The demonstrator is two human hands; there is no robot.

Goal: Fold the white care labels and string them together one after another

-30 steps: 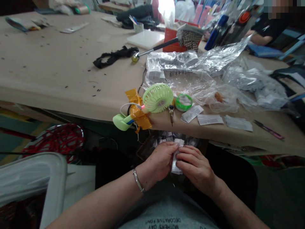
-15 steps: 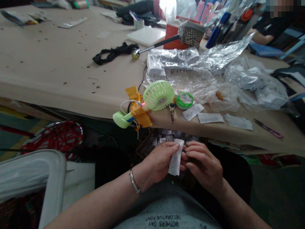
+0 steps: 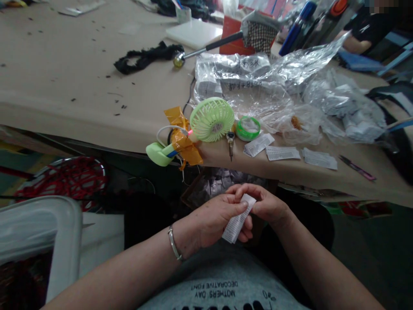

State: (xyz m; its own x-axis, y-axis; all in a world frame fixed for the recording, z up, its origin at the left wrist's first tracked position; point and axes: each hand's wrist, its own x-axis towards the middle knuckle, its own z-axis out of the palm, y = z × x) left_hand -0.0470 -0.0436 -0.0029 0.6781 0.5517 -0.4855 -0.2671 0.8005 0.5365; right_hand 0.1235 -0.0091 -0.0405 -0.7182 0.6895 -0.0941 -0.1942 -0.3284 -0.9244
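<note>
A thin stack of white printed labels (image 3: 237,221) is in my left hand (image 3: 214,217), pinched under the thumb with the fingers behind it. The strip slants, its lower end pointing down and left. My right hand (image 3: 266,202) is closed around the upper end of the same labels, its fingertips partly hidden behind them and the left hand. On the table edge above lie three small lots of similar labels: one fanned pile (image 3: 259,144), a middle pile (image 3: 283,153) and a right pile (image 3: 320,158). Below the hands, a box of loose pale slips (image 3: 214,183) is partly covered.
A green fan (image 3: 212,119) is taped at the table edge. Beside it are a pointed tool (image 3: 230,146), a green-rimmed tub (image 3: 248,128) and purple-handled snips (image 3: 358,168). Clear plastic bags (image 3: 274,99) lie behind. A white bin (image 3: 66,241) stands left; a person sits far right.
My right hand has moved left and closed in on the top of the labels. The label strip has tilted further. The whole view has shifted slightly.
</note>
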